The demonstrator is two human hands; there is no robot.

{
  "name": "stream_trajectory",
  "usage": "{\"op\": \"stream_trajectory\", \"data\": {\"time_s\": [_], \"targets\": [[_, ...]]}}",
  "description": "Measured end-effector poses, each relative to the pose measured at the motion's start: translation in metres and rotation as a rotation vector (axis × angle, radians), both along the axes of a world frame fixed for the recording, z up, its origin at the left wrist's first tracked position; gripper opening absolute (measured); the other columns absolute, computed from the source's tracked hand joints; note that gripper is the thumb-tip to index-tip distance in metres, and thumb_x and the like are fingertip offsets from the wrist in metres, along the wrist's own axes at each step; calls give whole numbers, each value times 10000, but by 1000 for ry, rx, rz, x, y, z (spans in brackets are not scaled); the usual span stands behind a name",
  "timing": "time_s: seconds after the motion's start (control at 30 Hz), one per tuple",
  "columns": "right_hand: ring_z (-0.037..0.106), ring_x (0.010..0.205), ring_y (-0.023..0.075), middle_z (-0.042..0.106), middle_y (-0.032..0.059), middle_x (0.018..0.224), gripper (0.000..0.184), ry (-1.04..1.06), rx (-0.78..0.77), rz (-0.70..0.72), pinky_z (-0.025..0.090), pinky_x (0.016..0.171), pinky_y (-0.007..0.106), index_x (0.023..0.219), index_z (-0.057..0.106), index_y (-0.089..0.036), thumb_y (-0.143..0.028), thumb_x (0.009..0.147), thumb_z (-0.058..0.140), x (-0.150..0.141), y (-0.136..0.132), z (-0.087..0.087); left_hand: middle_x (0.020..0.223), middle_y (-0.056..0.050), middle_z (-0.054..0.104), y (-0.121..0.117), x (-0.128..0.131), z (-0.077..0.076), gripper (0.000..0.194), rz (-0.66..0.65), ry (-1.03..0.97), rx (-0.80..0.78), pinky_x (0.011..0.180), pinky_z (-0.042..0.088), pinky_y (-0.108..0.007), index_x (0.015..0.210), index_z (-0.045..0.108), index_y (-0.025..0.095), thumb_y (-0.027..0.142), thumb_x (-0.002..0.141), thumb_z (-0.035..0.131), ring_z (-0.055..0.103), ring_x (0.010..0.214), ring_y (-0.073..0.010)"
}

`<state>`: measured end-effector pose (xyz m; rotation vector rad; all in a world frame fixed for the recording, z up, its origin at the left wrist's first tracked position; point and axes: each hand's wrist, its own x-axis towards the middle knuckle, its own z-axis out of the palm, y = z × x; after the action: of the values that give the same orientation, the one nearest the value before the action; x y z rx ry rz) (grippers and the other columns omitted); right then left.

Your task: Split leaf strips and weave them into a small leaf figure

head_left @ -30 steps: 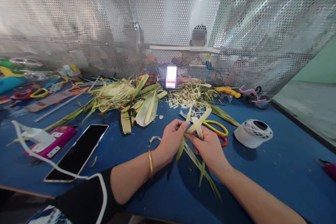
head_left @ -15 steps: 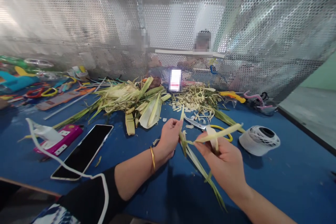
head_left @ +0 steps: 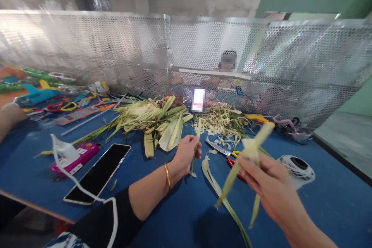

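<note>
My left hand is closed, pinching a narrow green husk strip that stands up between thumb and fingers. To its right, my right hand grips pale husk strips that cross at the fingertips; one end points up, while two green ends hang below. The raised part is blurred. A long split green leaf strip lies on the table between my hands, touching neither as far as I can see. Behind my right hand lie scissors with yellow and red handles, partly covered by it.
Husk pieces and shredded scraps are heaped at the back, near a lit screen. A white thread spool stands right; a phone and magenta tissue pack lie left. Another person's arm reaches in. A perforated metal screen stands behind.
My right hand has moved right, away from my left, carrying the crossed husk strips. The view has tilted up. Another person's arm has come in at the left edge.
</note>
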<state>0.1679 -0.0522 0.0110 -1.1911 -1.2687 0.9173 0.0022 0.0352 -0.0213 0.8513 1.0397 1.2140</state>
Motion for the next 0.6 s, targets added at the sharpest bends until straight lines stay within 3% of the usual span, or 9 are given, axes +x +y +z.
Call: {"op": "stream_trajectory", "data": {"time_s": [0.1, 0.17, 0.23, 0.37, 0.6], "targets": [[243, 414, 71, 326, -68, 449, 379, -144, -204, 72, 164, 389, 221, 520, 464, -200, -446, 710, 681, -4, 21, -13, 567, 75, 446, -17, 8, 5, 166, -217, -118, -73, 391, 216, -170, 798, 497, 174, 325, 835, 556, 307, 373, -24], [243, 435, 77, 328, -66, 453, 375, -210, -212, 112, 165, 410, 223, 508, 447, -203, -450, 693, 659, -10, 29, -19, 570, 75, 439, -25, 10, 5, 255, -314, -134, -61, 399, 175, -177, 835, 533, 165, 417, 819, 570, 268, 382, -20], [259, 459, 86, 360, -57, 468, 357, -249, -203, 133, 180, 429, 225, 511, 454, -201, -451, 684, 641, -16, 33, -22, 534, 88, 390, -29, 11, 4, 338, -362, -87, -7, 411, 157, -186, 743, 510, 166, 476, 750, 645, 238, 396, -19], [293, 480, 90, 396, -52, 485, 335, -280, -211, 194, 208, 445, 223, 537, 485, -193, -451, 685, 639, -23, 31, -22, 481, 107, 312, -29, 10, 1, 378, -341, 27, 3, 423, 130, -202, 660, 494, 170, 473, 661, 719, 197, 413, -29], [229, 364, 46, 404, -92, 479, 288, -142, -333, 250, 123, 354, 190, 645, 511, -201, -443, 689, 660, -21, 38, -14, 473, 82, 378, -25, 9, 3, 272, -232, 111, -42, 413, 155, -208, 631, 486, 176, 365, 767, 627, 249, 394, -41]]}}
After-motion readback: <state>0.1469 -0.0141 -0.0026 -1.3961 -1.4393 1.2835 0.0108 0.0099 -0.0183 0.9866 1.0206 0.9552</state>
